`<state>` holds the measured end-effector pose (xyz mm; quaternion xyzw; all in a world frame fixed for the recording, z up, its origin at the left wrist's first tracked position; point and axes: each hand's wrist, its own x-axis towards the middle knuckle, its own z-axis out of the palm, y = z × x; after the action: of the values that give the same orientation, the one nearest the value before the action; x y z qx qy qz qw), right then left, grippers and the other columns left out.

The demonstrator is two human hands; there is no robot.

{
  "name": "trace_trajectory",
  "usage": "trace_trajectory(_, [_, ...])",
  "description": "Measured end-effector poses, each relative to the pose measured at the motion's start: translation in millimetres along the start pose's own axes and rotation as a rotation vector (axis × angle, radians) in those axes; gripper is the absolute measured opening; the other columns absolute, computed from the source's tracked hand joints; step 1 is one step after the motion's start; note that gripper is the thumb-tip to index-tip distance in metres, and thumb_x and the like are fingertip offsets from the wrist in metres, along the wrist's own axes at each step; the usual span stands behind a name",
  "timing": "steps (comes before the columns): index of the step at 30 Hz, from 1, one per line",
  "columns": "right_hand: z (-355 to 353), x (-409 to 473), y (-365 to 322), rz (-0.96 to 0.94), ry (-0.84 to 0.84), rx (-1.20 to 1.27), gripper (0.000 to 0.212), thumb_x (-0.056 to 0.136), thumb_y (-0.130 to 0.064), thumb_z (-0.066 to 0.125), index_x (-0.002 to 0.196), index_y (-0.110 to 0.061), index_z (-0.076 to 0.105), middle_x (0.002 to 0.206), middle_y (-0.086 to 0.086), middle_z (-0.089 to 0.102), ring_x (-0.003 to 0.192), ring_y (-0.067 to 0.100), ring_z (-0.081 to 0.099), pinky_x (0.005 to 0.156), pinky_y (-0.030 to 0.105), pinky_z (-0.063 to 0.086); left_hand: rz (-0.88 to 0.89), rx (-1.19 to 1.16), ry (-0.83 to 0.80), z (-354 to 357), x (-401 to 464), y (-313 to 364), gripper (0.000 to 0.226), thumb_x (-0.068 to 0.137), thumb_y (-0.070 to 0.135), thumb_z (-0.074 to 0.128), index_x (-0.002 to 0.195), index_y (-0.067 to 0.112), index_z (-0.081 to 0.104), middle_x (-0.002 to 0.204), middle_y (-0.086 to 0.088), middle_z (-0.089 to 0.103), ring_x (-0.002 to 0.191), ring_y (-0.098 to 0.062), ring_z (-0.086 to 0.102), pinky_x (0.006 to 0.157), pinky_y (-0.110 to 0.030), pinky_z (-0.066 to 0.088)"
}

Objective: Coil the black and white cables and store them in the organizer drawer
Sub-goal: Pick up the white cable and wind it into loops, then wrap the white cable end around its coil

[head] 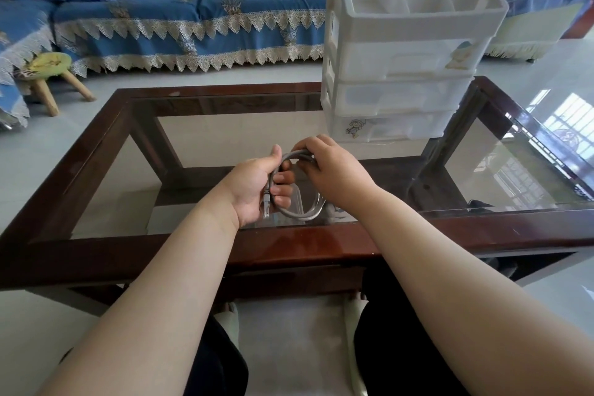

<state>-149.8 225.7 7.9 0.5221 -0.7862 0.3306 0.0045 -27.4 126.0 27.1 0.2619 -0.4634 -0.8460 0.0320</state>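
Head view: left hand [257, 186] and right hand [334, 170] clasp coiled cable [302, 214].

We see a table [308, 243] with a dark, glossy varnished wood frame around smooth clear glass panes that mirror the window light. On it stands an organizer [401, 51] of milky, semi-translucent plastic with a matt look. The cable [297, 214] looks like smooth grey rubbery plastic, ending in a clear plastic plug. The sofa [193, 19] wears blue woven cloth edged with cream lace. A small stool [51, 74] has bare pale wooden legs. The floor is polished and reflective.
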Motion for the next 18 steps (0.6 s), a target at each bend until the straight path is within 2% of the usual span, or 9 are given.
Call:
trace_trajectory(5, [3.7, 2.3, 4.2, 0.051, -0.096, -0.127, 0.027, 0.093, -0.021, 0.048, 0.12, -0.017, 0.051, 0.114, 0.005, 0.06, 0.093, 0.029, 0.06, 0.071, 0.036, 0.047, 0.122, 0.217, 0.143, 9.1, 1.1, -4.3, 0.035, 0.105, 0.034, 0.034, 0.078, 0.014, 0.041, 0.056, 0.004, 0.032, 0.04, -0.005, 0.024, 0.037, -0.017, 0.021])
trace_trajectory(8, [4.2, 4.6, 7.3, 0.07, -0.152, -0.152, 0.027, 0.095, -0.025, 0.046, 0.119, -0.016, 0.052, 0.113, 0.006, 0.058, 0.093, 0.029, 0.059, 0.072, 0.035, 0.047, 0.167, 0.33, 0.21, 12.4, 3.2, -7.7, 0.034, 0.105, 0.034, 0.035, 0.083, 0.012, 0.047, 0.057, 0.005, 0.032, 0.04, -0.004, 0.025, 0.037, -0.017, 0.021])
trace_trajectory(11, [-0.3, 7.0, 11.6, 0.104, -0.254, 0.096, 0.033, 0.092, -0.039, 0.054, 0.12, -0.021, 0.056, 0.108, -0.003, 0.059, 0.091, 0.012, 0.058, 0.076, 0.026, 0.045, 0.174, 0.406, 0.28, 10.0, 9.3, -8.6, 0.033, 0.105, 0.034, 0.035, 0.087, 0.011, 0.05, 0.059, 0.004, 0.032, 0.04, -0.003, 0.026, 0.036, -0.017, 0.023])
trace_trajectory(14, [-10.3, 11.9, 22.9, 0.283, -0.231, 0.389, 0.044, 0.093, -0.054, 0.045, 0.121, -0.021, 0.056, 0.105, -0.009, 0.061, 0.093, 0.004, 0.057, 0.079, 0.022, 0.043, 0.162, 0.39, 0.346, 5.9, 14.8, -7.6, 0.033, 0.105, 0.034, 0.036, 0.084, 0.013, 0.049, 0.059, 0.004, 0.033, 0.041, -0.004, 0.027, 0.036, -0.018, 0.023])
trace_trajectory(16, [-10.5, 19.2, 47.6, 0.366, -0.103, 0.278, 0.048, 0.097, -0.051, 0.037, 0.123, -0.017, 0.056, 0.112, -0.001, 0.062, 0.101, 0.013, 0.057, 0.083, 0.029, 0.043, 0.151, 0.365, 0.356, 4.4, 16.8, -8.0, 0.032, 0.104, 0.034, 0.036, 0.082, 0.014, 0.047, 0.058, 0.004, 0.034, 0.041, -0.004, 0.027, 0.036, -0.018, 0.023])
trace_trajectory(18, [-8.0, 24.6, 79.4, 0.455, -0.021, -0.003, 0.042, 0.099, -0.04, 0.037, 0.128, -0.014, 0.052, 0.126, 0.006, 0.056, 0.112, 0.023, 0.052, 0.087, 0.034, 0.042, 0.148, 0.351, 0.35, 4.3, 18.5, -8.6, 0.032, 0.104, 0.034, 0.036, 0.081, 0.014, 0.046, 0.057, 0.004, 0.034, 0.04, -0.005, 0.026, 0.037, -0.018, 0.023])
